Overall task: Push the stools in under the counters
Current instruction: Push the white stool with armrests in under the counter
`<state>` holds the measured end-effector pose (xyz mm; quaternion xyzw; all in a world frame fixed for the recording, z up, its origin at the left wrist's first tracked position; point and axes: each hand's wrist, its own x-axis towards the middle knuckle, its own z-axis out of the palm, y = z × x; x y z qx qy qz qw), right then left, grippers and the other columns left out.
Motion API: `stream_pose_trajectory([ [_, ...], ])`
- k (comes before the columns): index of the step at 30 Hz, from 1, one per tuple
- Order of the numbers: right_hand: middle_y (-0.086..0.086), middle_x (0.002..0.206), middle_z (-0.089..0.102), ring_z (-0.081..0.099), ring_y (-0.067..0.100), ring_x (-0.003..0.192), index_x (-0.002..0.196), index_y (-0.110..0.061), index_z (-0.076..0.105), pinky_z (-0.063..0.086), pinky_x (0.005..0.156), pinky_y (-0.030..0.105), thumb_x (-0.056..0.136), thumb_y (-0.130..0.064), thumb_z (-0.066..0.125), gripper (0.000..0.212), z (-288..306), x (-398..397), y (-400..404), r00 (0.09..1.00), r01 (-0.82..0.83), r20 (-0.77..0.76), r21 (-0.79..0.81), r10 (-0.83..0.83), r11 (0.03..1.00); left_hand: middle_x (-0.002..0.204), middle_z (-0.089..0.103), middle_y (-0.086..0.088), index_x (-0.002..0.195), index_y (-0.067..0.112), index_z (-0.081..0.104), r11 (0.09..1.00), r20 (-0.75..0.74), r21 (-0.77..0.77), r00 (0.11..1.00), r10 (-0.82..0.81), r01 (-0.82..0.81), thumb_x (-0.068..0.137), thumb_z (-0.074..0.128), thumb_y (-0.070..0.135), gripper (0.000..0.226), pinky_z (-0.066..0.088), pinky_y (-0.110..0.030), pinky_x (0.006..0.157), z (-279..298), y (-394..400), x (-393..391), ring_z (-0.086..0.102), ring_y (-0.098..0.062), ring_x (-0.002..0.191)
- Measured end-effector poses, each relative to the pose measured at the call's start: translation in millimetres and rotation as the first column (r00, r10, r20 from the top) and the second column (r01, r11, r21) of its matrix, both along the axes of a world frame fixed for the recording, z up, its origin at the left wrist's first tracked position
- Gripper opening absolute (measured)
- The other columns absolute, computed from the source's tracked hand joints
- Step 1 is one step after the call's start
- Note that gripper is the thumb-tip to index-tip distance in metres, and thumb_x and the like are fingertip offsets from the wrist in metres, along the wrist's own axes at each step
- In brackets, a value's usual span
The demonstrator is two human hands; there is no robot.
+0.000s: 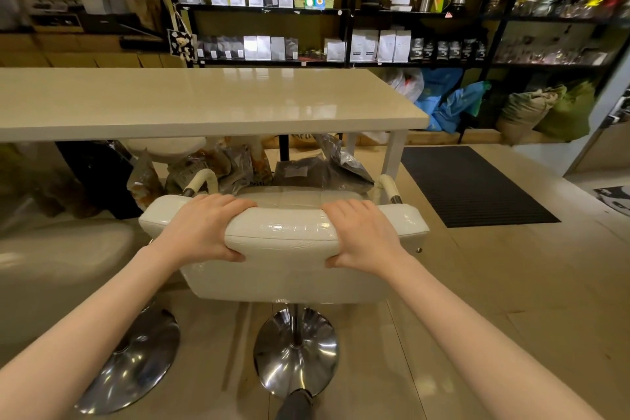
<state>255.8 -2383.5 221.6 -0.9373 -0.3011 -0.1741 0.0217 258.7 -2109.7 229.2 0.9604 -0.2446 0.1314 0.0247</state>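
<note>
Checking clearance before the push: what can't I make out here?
Head view only:
- stool seat: hidden by its backrest and both hands, left hand, right hand.
- Space under the counter: blocked by the countertop and bags.
- Neighbouring stool: blurred, cut off at the left edge.

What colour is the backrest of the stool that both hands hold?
The backrest is glossy cream white, seen best in the head view.
</note>
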Motion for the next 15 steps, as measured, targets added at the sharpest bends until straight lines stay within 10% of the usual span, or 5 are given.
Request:
stream_pose_trajectory([
  [15, 0.003, 0.119, 0.058, 0.052, 0.023, 0.107, 0.126, -0.015, 0.046, 0.04, 0.091, 0.037, 0.054, -0.048, 0.083, 0.087, 6.0, 11.9, -33.0, 0.997, -0.007, -0.076, -0.021, 0.006, 1.0, 0.112, 0.062, 0.005, 0.125, 0.028, 0.048, 0.999, 0.016, -0.005, 0.999, 0.051, -0.051, 0.055, 0.076, 0.057, 0.081, 0.041, -0.036, 0.088, -5.2, -34.1, -7.7, 0.055, -0.018, 0.102],
])
